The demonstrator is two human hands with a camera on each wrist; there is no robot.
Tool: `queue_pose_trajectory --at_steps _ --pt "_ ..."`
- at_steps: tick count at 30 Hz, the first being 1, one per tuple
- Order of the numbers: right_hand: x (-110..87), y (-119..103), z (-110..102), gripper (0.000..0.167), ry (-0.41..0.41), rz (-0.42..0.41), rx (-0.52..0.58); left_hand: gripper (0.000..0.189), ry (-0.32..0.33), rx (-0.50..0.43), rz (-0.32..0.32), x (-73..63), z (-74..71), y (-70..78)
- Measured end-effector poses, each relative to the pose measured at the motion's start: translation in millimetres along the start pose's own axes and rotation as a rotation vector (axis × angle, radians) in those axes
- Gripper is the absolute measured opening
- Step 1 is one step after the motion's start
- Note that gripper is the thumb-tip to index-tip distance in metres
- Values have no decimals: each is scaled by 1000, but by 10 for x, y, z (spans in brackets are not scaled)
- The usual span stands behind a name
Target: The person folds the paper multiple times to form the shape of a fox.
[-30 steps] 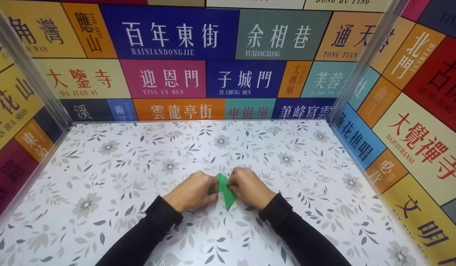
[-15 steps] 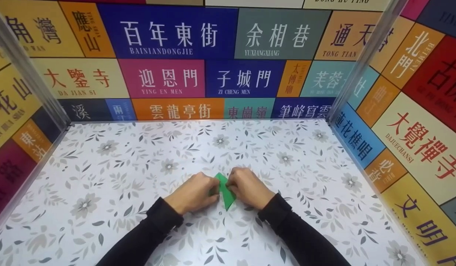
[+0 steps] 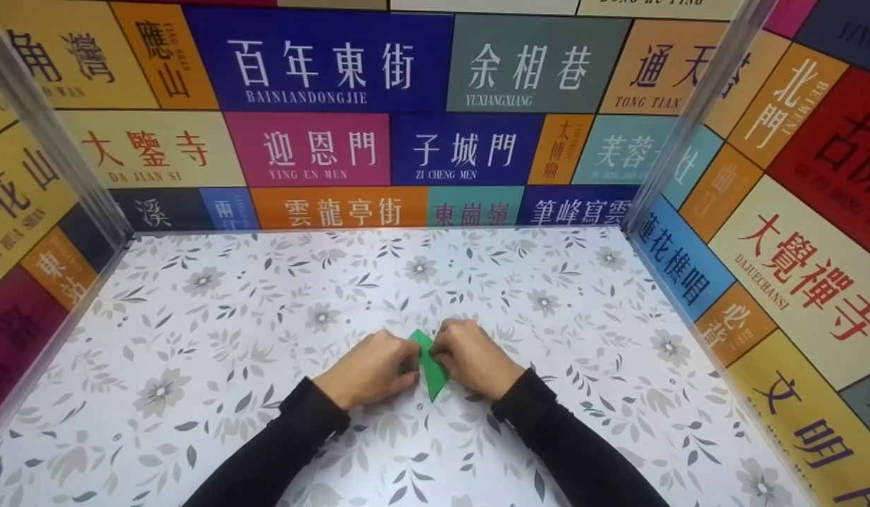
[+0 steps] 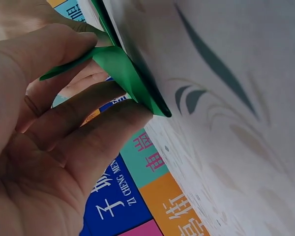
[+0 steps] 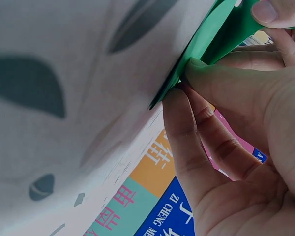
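Observation:
A small piece of folded green paper (image 3: 435, 380) stands between the two hands at the middle of the table, narrowing to a point toward the person. My left hand (image 3: 373, 370) pinches a raised flap of it between thumb and forefinger. In the left wrist view, that flap of green paper (image 4: 122, 71) bends up from the table, and the other fingertips reach its lower edge. On the opposite side my right hand (image 3: 477, 359) pinches the paper's edge, its thumb and forefinger close over the tabletop in the right wrist view. Fingers cover much of the paper's sides.
A white tabletop (image 3: 265, 303) printed with grey leaves and flowers lies under the hands. Panels with colourful Chinese signs form a back wall (image 3: 322, 151), a left wall (image 3: 26, 232) and a right wall (image 3: 794, 260) around it.
My left hand has edged slightly to the right, turning its flap of the green paper a little. The right hand keeps its hold in almost the same place.

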State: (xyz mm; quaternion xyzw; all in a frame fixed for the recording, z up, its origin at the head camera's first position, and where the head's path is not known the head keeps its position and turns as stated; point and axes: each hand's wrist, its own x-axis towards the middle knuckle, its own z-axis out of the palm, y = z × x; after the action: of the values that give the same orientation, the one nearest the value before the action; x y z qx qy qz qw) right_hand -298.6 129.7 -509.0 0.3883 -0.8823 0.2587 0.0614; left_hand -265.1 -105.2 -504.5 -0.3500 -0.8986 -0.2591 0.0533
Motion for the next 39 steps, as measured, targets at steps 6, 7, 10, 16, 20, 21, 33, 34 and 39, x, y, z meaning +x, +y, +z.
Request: queue_pose_trajectory --at_steps 6,7,10,16,20,21,33,34,39 --pt "-7 -7 0 25 -16 -6 -4 15 8 -34 -40 -6 -6 -16" --pt "-8 -9 2 27 -18 -5 -4 16 6 -39 -47 -8 -9 -16" --pt "-9 -13 7 30 -23 -1 -6 16 -2 -58 -60 -11 -15 -13" --pt "-23 -19 10 32 -29 13 2 17 -16 -54 -62 -8 -13 2" --pt "-28 -14 9 36 -23 8 4 18 -7 -9 -49 -8 9 11" --pt "-28 -11 10 38 -21 5 3 18 -1 2 -44 -10 17 11" --pt "-14 -12 2 35 -35 24 17 15 7 17 -61 -29 60 0" --pt "-15 -11 3 34 -33 23 16 15 -3 1 -63 -27 53 -8" --pt "-17 -12 8 31 -33 10 9 30 -58 -96 -70 -31 -4 -66"
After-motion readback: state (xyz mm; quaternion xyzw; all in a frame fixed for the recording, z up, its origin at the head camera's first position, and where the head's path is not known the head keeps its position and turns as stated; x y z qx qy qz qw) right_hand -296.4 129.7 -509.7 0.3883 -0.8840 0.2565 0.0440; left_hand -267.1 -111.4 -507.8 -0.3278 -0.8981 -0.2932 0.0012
